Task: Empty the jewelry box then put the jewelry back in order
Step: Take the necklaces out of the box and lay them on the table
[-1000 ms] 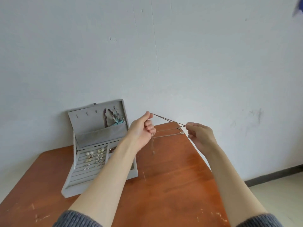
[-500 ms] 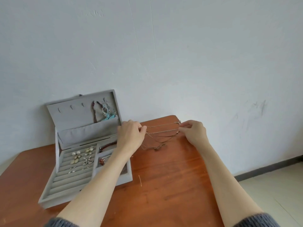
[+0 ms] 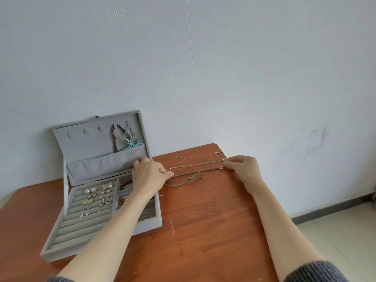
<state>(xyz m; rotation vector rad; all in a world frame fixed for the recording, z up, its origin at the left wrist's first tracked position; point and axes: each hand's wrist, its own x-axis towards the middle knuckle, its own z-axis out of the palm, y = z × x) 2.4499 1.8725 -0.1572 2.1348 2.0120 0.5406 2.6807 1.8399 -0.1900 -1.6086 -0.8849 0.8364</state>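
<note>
An open grey velvet jewelry box [image 3: 61,244] stands at the table's left, its lid leaning on the wall. Several earrings [image 3: 97,196] sit in its ring rolls, and a dark bead necklace [image 3: 114,139] and a turquoise piece [image 3: 132,142] hang in the lid. Thin chain necklaces [image 3: 198,164] lie stretched across the far table. My left hand [image 3: 149,175] pinches their left end and my right hand [image 3: 243,167] pinches their right end. Another thin chain [image 3: 200,155] lies just behind them.
The wooden table [image 3: 203,231] ends at its right edge near my right arm, with tiled floor [image 3: 345,237] beyond. A white wall [image 3: 203,68] rises right behind the table. A reddish bracelet [image 3: 126,183] lies in a box compartment beside my left wrist.
My hands have lowered the chains from mid-air down to the tabletop and drawn them out straight. The view has tilted down and shifted, so the box appears further left.
</note>
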